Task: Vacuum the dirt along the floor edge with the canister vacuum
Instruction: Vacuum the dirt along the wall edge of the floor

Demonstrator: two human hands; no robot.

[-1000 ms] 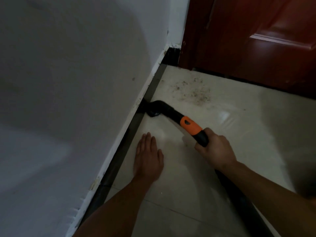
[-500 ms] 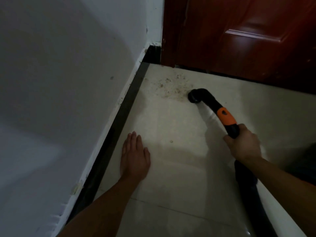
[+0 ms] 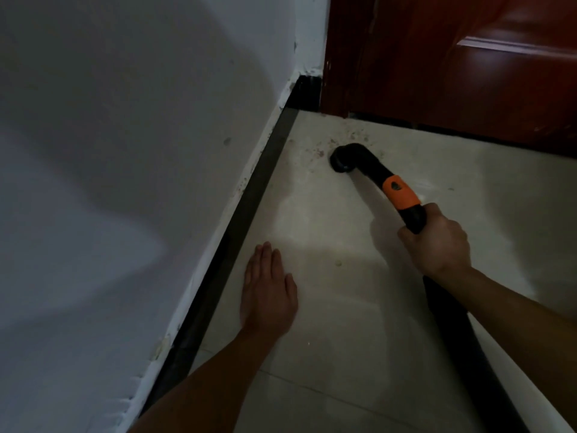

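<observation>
Head view: right hand (image 3: pixel 437 242) clamps the vacuum wand (image 3: pixel 373 168) just behind its orange collar (image 3: pixel 401 193), nozzle (image 3: pixel 341 162) down on dirt (image 3: pixel 315 151) near the door (image 3: pixel 437 73); left hand (image 3: pixel 268 295) lies flat on the floor (image 3: pixel 343 323). Wand looks stiff, light; hose (image 3: pixel 462 339) pliant.

Dim, soft frame; glare patch on floor (image 3: pixel 312 220), shadowed wall (image 3: pixel 125 151).

Door (image 3: pixel 468 82): reddish wood under glossy varnish. Floor (image 3: pixel 327 307) below the door: pale smooth tile, faintly reflective, gritty with dirt (image 3: pixel 315 151) near the door. Wall (image 3: pixel 125 151) left of the door: matt paint, chipped along its foot. Skirting (image 3: pixel 249 198): dark, smooth. Vacuum nozzle (image 3: pixel 359 157): black plastic, orange plastic collar (image 3: pixel 401 192).
</observation>
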